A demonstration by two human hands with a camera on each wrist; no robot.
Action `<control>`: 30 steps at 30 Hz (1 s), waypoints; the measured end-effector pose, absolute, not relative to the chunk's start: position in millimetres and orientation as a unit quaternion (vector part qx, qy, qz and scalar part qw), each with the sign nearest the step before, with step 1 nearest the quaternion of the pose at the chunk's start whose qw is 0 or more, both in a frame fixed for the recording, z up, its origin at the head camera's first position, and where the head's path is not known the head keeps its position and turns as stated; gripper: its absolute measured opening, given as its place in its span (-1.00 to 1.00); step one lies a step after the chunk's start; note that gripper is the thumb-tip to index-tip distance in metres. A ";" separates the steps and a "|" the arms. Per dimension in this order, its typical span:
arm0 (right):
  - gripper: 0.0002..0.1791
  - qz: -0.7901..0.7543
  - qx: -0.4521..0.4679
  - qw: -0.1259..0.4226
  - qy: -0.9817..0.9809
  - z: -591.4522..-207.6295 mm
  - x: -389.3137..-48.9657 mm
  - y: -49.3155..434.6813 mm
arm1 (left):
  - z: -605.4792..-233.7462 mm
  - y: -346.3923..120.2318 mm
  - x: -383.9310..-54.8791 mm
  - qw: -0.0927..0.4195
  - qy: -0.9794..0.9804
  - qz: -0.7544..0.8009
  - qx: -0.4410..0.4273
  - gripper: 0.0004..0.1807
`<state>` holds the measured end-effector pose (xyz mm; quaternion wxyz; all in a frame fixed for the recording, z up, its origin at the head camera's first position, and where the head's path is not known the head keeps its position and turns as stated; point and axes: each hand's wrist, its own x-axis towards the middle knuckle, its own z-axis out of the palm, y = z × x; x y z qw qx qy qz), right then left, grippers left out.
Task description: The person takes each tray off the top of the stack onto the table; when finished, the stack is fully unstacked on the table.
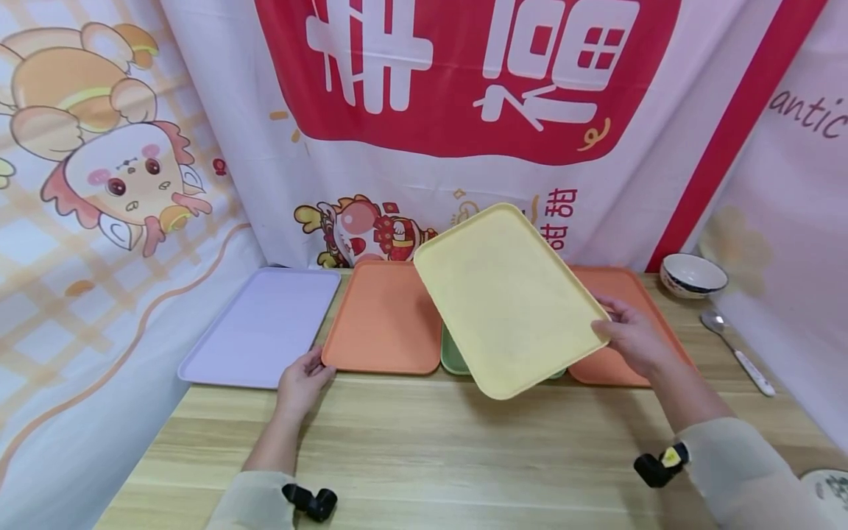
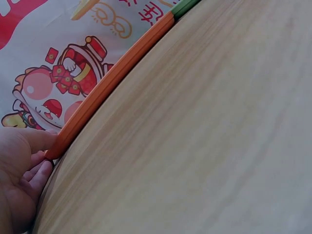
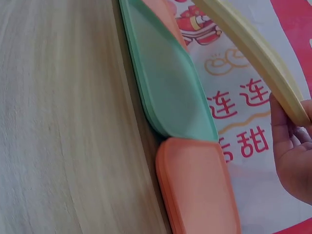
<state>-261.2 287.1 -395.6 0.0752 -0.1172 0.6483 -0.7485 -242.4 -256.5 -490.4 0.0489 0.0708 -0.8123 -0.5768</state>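
Note:
My right hand (image 1: 632, 335) grips a pale yellow tray (image 1: 510, 302) by its right corner and holds it tilted in the air. Under it, a green tray (image 3: 168, 73) lies partly hidden in the head view. Down on the table, my left hand (image 1: 305, 379) pinches the front left corner of an orange tray (image 1: 384, 320). The left wrist view shows the fingers (image 2: 41, 141) at that corner. A lavender tray (image 1: 261, 324) lies just left of this hand. Another orange tray (image 1: 612, 353) rests at the right, partly behind the yellow one and my right hand.
A small bowl (image 1: 692, 276) stands at the back right of the wooden table (image 1: 424, 456), with a white-handled spoon (image 1: 735, 350) in front of it. Part of a patterned dish (image 1: 828, 489) shows at the lower right edge. Printed cloth (image 1: 464, 81) hangs behind the trays.

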 end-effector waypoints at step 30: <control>-0.58 -0.568 -0.119 0.212 0.787 -396.4 -260.0 301.4 | -489.3 -255.1 -240.8 0.054 -0.804 -0.588 0.073 -0.36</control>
